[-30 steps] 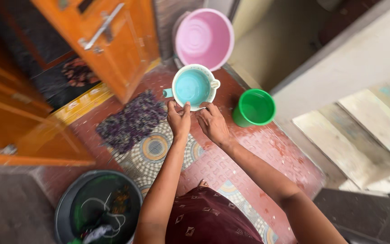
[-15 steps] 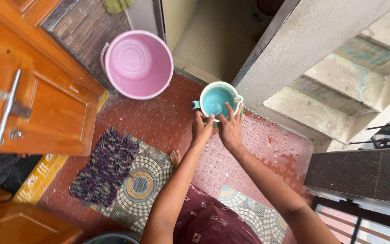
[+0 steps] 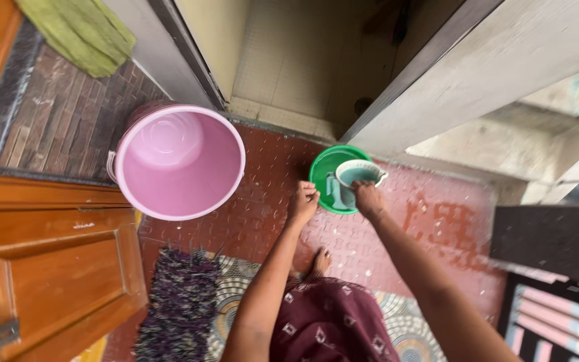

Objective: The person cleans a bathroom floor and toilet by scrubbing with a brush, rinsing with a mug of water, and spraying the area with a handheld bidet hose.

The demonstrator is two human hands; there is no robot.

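A light blue plastic mug [image 3: 358, 175] with a white rim sits tilted inside a small green bucket [image 3: 322, 179] on the red patterned floor. My right hand [image 3: 368, 198] grips the mug's near rim. Just left of the bucket's rim, my left hand [image 3: 303, 202] is curled into a loose fist with nothing visible in it. I cannot tell whether it touches the bucket. Both arms reach forward over my maroon patterned garment [image 3: 326, 322].
A large empty pink bucket [image 3: 179, 161] stands to the left. An orange wooden door [image 3: 48, 268] is at lower left, a dark purple mat [image 3: 175, 302] and my bare foot [image 3: 317, 261] below. A concrete wall [image 3: 504, 53] and tiled doorway [image 3: 289, 60] lie ahead.
The mug, held up in both hands before, now sits down inside the green bucket. My left hand has come off it. The view has swung toward the doorway.
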